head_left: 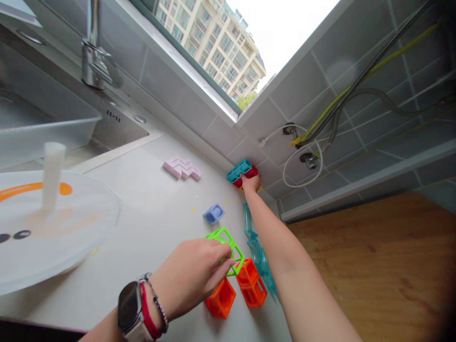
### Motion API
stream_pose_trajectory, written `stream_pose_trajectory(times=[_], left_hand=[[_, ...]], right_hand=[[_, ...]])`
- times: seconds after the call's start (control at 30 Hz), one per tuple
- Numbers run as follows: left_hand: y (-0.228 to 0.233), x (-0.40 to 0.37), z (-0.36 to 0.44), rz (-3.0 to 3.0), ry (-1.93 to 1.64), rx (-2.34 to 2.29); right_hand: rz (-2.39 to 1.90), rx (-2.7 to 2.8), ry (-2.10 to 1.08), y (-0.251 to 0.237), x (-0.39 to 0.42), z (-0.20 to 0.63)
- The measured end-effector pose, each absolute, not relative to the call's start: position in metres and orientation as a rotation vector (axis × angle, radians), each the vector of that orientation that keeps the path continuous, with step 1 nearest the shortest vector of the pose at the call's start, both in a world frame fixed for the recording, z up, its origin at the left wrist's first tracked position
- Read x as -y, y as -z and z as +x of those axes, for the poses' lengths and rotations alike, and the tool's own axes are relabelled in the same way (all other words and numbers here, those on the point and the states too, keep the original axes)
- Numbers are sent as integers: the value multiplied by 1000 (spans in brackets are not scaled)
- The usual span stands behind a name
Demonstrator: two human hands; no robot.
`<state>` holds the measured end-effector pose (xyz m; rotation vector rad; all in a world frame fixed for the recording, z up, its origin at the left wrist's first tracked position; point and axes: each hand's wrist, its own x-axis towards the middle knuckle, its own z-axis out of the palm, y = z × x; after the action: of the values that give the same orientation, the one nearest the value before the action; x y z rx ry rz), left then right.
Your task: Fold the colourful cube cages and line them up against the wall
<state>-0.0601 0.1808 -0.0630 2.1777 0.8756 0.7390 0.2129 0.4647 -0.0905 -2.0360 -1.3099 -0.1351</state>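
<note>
Thumb and fingers of my left hand (201, 268) are closed on a lime-green open-frame toy block (237, 254). Just below it two orange open-frame blocks (221, 300) stand on the counter. At the wall, my right hand (252, 182) grips a red block (243, 181), its fingertips partly hidden. A teal block (239, 170) lies against the red one, and a bit of yellow shows underneath. Between my hands sits a small blue block (214, 214). Clear teal pieces (258, 251) run in a line beside my right forearm.
Pink zigzag pieces (182, 168) lie on the white counter (153, 204). At left are a round white lid with a post (81, 228), a sink (124, 123) holding a clear bin, and a faucet (93, 64). Pipes and a white cable (285, 175) hang by the right wall.
</note>
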Motion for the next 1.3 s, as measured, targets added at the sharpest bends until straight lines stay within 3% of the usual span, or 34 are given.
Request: stream_pose_trajectory(times=[0.53,0.7,0.87,1.03,1.3], left_hand=[[61,-177,-57,2197,-784,-844],[56,-172,-57,2237,-810,-816],[53,-160,-50,2282,-812,-801],[51,-141,-35,2404,-700,-782],[57,-68,-17,2464,-632,-749]], right_hand=[[-1913,1406,32,70,-441,221],[-1749,1544,-87,60,-343,238],[-1492,1561,-248,71,-164,242],[-1486,1397,-13,122,-20,235],[-1600,1503,116,157,-5,221]])
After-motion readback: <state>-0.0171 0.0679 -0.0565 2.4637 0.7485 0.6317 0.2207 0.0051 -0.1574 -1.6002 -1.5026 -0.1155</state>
